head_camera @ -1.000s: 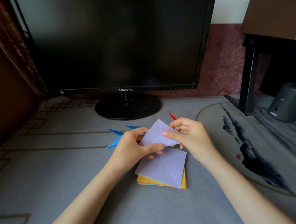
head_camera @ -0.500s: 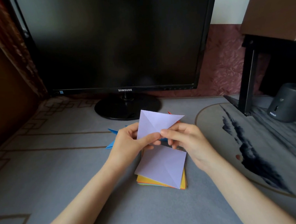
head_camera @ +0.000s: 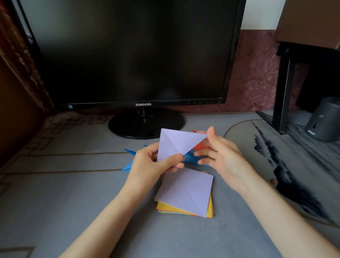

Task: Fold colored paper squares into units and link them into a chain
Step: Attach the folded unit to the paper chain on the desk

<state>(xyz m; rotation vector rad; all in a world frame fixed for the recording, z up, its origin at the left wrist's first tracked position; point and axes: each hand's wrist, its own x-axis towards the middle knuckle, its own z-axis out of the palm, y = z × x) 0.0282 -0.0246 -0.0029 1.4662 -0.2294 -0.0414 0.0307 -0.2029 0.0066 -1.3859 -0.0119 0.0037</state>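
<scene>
My left hand (head_camera: 153,163) pinches the lower corner of a lilac paper triangle (head_camera: 176,143), folded with creases showing, and holds it upright above the mat. My right hand (head_camera: 219,155) is beside it with fingers spread and relaxed; its fingertip is at the triangle's right tip, and I cannot tell if it touches. Below the hands lies a stack of colored paper squares (head_camera: 185,191) with a creased lilac sheet on top and yellow and orange edges under it. Behind the hands lie folded blue units (head_camera: 130,166) and a red unit (head_camera: 200,145), partly hidden.
A black Samsung monitor (head_camera: 136,49) on a round stand (head_camera: 145,124) stands at the back of the grey patterned mat (head_camera: 57,202). A dark cylinder speaker (head_camera: 328,118) and a black shelf leg (head_camera: 284,95) are at the right.
The lilac triangle has been turned and raised in my left hand. My right hand has let go of the lower edge and opened, moving right toward the tip.
</scene>
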